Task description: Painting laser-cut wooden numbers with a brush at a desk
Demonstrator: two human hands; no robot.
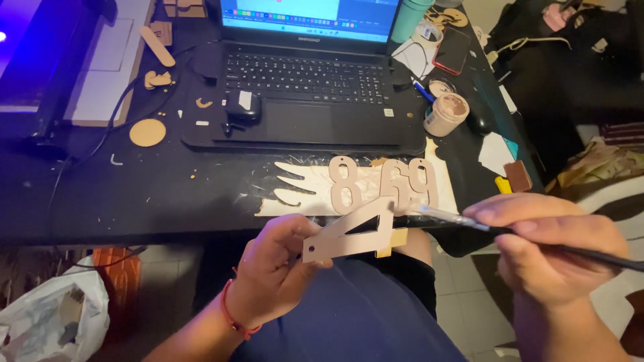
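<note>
My left hand (272,271) grips a flat beige wooden cutout shaped like a numeral (355,234), holding it by its lower left end above my lap. My right hand (550,251) holds a thin black-handled paintbrush (463,220), and its bristle tip touches the cutout's upper right edge. Three more numeral cutouts (386,184) lie on a pale wooden sheet (302,191) at the front edge of the black desk (134,194).
An open laptop (302,80) sits mid-desk with a black earbud case (243,106) on it. A small open jar of beige paint (446,112), a phone (453,50), a teal cup (410,19) and wood scraps lie around. A white plastic bag (54,315) sits on the floor at left.
</note>
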